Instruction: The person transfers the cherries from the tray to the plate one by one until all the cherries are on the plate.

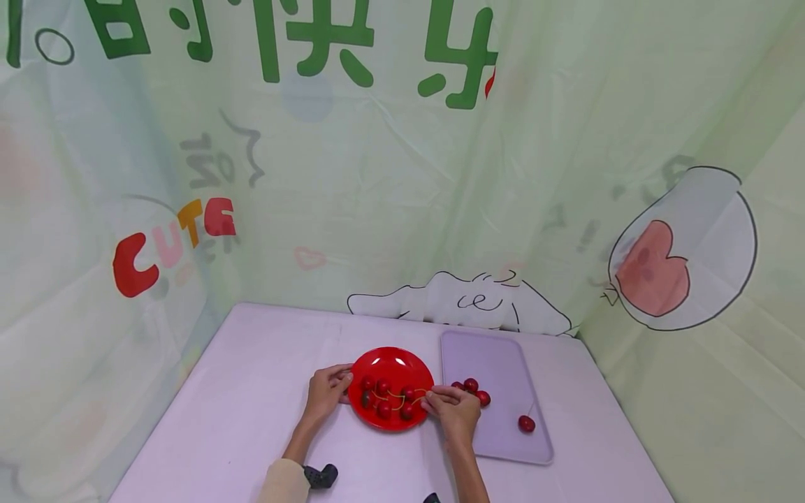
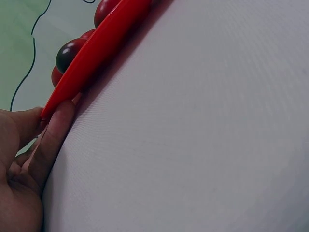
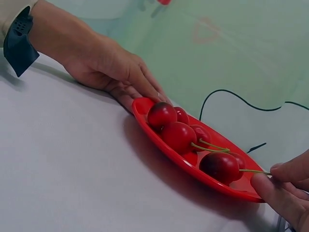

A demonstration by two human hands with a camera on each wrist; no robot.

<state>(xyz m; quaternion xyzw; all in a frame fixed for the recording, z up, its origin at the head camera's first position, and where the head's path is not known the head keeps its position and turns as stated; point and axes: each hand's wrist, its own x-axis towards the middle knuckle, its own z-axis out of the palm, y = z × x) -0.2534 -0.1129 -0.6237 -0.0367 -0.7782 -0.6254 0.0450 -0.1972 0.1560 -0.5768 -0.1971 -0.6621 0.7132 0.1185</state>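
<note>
My left hand (image 1: pixel 325 391) grips the left rim of a round red plate (image 1: pixel 396 367), thumb over the edge and fingers beneath, as the left wrist view shows. Several dark red cherries (image 3: pixel 178 137) with green stems lie on the plate. At the opposite rim my right hand (image 1: pixel 458 417) pinches the thin stem (image 3: pixel 253 170) of one cherry (image 3: pixel 219 166) between thumb and finger. That cherry sits low in the plate, and the fingertips are right at the rim. In the right wrist view the plate looks tilted, close over the white tabletop.
To the right lies a pale purple tray (image 1: pixel 490 436), partly behind my right hand. Several cherries (image 1: pixel 471 385) are grouped on its left side, and a single stemmed cherry (image 1: pixel 527 423) is near its right edge. A printed curtain (image 1: pixel 390 175) stands behind the table (image 1: pixel 277 349).
</note>
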